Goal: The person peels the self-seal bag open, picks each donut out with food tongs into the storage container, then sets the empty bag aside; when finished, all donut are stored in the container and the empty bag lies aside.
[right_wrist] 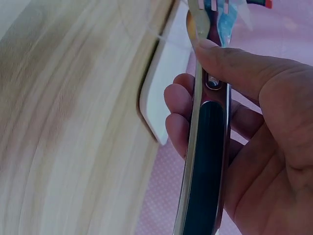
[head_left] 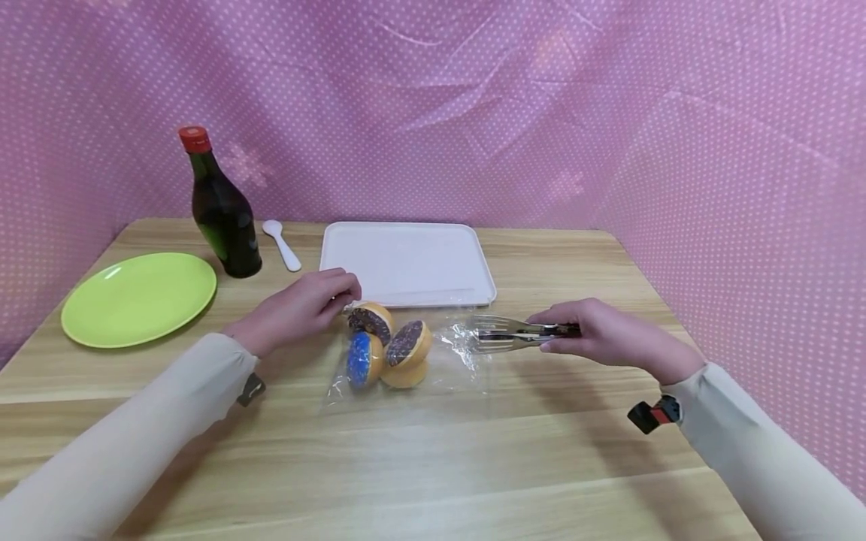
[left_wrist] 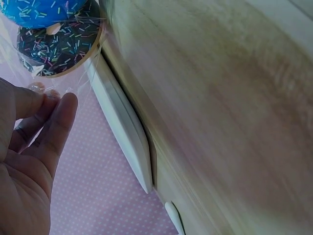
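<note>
A clear plastic bag (head_left: pixel 462 355) with several sprinkled donuts inside lies in the middle of the table. One donut has blue icing (head_left: pixel 359 359); a dark-iced donut (head_left: pixel 407 343) leans beside it, and another dark-iced donut (left_wrist: pixel 58 48) is near the left fingers. My left hand (head_left: pixel 306 306) pinches the bag's left side between thumb and fingertips. On the right, my right hand (head_left: pixel 604 335) grips metal tongs (head_left: pixel 502 334) by their dark handles. The slotted tong heads point left and overlap the bag's right end in the head view.
A white tray (head_left: pixel 409 259) lies just behind the bag. At the left are a green plate (head_left: pixel 140 299), a dark bottle with a red cap (head_left: pixel 225 214) and a white spoon (head_left: pixel 283 246). Pink dotted cloth (head_left: pixel 433 113) hangs around the table's back and sides.
</note>
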The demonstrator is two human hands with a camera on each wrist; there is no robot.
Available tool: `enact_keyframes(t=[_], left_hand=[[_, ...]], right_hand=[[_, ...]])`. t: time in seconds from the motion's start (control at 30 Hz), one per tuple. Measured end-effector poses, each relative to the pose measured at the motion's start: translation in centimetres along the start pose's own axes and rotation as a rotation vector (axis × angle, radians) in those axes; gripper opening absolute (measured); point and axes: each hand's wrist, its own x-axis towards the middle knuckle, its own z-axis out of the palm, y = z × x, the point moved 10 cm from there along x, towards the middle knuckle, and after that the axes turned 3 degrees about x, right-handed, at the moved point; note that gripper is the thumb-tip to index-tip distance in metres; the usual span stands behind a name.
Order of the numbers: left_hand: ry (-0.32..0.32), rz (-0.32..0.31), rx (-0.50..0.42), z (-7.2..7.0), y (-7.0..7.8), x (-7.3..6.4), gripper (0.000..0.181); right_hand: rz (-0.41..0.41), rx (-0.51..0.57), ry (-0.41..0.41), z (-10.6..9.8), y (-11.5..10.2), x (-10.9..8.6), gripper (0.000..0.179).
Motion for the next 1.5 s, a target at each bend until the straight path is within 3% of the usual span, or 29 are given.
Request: enact_keyframes(t=[0.5, 0.8, 1.2, 1.5], left_hand=[[0.007, 0.007, 0.01, -0.2, 0.3, 0.0, 0.016], [-0.003, 0.023, 0.019, -0.2, 0.6, 0.1, 0.017], [-0.005, 0.026, 0.036, 0.0, 0.5, 0.2, 0.016], [-0.014, 0.017, 0.028, 0.1, 0.4, 0.2, 0.016]], right_hand=[[-0.137, 0.078, 0.005, 1.3, -2.8, 2.6, 0.042], [-0.101, 0.068, -0.062, 2.1, -3.2, 3.7, 0.049], [-0.114, 0.039, -0.07, 1.9, -3.5, 4.0, 0.045], [-0.076, 0.057, -0.068, 1.9, -3.6, 4.3, 0.047]])
